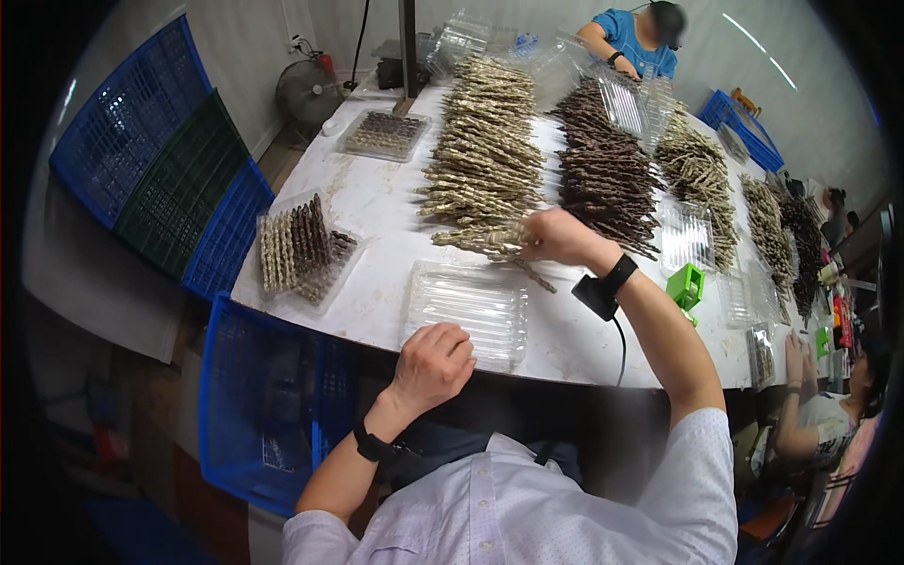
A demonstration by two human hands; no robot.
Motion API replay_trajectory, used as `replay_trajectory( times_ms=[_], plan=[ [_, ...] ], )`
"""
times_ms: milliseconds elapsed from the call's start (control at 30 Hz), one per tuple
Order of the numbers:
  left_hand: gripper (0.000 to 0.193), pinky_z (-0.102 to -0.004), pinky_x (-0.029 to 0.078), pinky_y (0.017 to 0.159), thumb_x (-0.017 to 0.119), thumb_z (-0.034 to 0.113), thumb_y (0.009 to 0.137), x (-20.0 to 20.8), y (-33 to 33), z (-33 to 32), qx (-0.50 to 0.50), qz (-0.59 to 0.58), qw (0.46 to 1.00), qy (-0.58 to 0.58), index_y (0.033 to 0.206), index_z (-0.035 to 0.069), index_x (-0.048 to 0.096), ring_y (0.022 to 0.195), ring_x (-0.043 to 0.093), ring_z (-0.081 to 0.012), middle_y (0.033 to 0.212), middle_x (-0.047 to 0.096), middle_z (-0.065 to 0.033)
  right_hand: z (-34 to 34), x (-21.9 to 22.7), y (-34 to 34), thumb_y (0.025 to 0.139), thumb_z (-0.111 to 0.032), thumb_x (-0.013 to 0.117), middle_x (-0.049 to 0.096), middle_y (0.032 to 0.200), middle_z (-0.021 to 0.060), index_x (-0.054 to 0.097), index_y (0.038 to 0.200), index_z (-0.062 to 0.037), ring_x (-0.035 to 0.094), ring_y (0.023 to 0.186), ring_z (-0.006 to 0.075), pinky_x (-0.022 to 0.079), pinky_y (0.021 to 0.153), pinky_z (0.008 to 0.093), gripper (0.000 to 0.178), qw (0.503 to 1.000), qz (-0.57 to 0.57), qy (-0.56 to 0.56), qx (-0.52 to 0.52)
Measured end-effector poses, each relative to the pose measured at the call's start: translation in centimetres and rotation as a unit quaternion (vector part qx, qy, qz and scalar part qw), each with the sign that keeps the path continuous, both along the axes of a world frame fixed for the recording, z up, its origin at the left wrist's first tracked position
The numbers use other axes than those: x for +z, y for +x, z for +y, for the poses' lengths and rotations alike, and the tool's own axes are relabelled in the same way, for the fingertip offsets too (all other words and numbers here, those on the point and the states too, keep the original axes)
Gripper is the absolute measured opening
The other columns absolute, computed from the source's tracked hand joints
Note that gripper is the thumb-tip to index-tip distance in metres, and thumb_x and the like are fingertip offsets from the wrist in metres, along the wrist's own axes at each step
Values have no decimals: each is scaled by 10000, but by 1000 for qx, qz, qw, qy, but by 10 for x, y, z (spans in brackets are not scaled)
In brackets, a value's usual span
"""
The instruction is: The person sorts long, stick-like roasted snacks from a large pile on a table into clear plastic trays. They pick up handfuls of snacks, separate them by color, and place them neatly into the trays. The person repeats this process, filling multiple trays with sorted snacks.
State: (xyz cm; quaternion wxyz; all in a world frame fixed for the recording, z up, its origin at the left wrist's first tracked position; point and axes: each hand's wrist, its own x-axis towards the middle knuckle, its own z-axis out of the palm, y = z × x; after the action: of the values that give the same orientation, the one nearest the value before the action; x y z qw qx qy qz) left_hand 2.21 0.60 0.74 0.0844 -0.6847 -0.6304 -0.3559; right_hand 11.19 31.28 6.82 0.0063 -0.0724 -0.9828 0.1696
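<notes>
My right hand (pixel 562 237) is closed on pale golden, knobbly sticks at the near end of a long pale heap (pixel 485 151); its fingertips are partly hidden. One darker stick (pixel 535 275) pokes out below that hand. Nearer to me lies a clear plastic tray (pixel 471 306) with ridged grooves, and no sticks show in it. My left hand (pixel 433 365) lies over the tray's near left corner, fingers curled down on its edge. To the right of the pale heap stretches a heap of dark brown sticks (pixel 607 165).
A filled tray (pixel 278 250) with pale and dark sticks lies at left, another (pixel 384 135) farther back. A black device (pixel 595 298) with a cable and a green holder (pixel 686 285) stand right. Blue crates (pixel 212 405) are below left. A co-worker (pixel 633 42) sits across.
</notes>
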Motion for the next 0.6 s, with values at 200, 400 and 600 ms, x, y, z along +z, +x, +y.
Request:
replay_trajectory(
  times_ms=[200, 400, 600],
  plan=[
    [172, -384, 520, 788, 733, 95, 710, 1, 0, -2, 2, -1, 1000, -7, 855, 53, 649, 934, 648, -258, 946, 639, -69, -27, -12, -1, 798, -216, 677, 668, 845, 199, 634, 874, -29, 659, 851, 389, 528, 750, 494, 207, 993, -30, 90, -70],
    [169, -383, 516, 795, 735, 99, 710, 0, 0, -2, 4, -2, 1000, -8, 849, 53, 651, 939, 648, -255, 948, 643, -69, -8, 2, 10, 836, -201, 655, 663, 856, 207, 633, 858, -20, 641, 829, 413, 519, 748, 491, 183, 997, -15, 22, -70],
    [182, -389, 510, 802, 749, 104, 701, 3, -2, -2, 2, -8, 1000, -12, 839, 49, 645, 941, 645, -256, 949, 644, -66, -4, 31, 46, 947, -18, 594, 672, 985, 79, 550, 1194, -26, 679, 921, 199, 548, 805, 335, 251, 785, 197, -566, -157]
  ],
)
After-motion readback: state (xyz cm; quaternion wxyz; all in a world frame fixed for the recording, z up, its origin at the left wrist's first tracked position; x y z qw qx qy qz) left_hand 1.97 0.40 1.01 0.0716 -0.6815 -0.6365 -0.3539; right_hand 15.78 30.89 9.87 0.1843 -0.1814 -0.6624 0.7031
